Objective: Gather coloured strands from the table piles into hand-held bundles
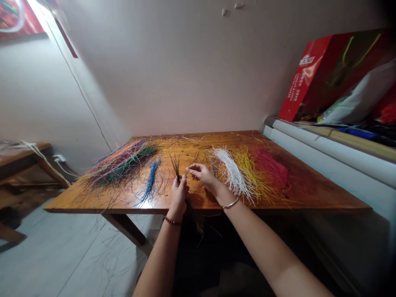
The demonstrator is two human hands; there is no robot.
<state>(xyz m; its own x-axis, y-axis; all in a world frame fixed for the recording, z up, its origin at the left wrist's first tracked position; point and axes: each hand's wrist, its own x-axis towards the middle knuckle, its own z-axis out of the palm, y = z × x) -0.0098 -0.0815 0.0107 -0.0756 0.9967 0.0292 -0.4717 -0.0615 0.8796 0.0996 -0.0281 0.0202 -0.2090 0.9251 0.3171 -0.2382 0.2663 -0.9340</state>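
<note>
My left hand [178, 192] is closed round a bundle of thin black strands [175, 167], whose loose tips fan out above the fist. Just to its right, my right hand [202, 175] has its thumb and fingers pinched together; a thin strand seems to be between them, too fine to name surely. Left of my hands lies a small blue bunch of strands [151, 177]. On the right, a white bunch of strands [230, 169] is nearest my right wrist, with a yellow bunch [249, 169] and a pink-red bunch [274, 169] beyond it.
A mixed pile of coloured strands [123, 165] covers the left part of the wooden table [324, 194]. Loose strands lie along its back edge by the wall. A red box [312, 78] and a plastic bag [365, 95] stand on a white cabinet [328, 161] at right.
</note>
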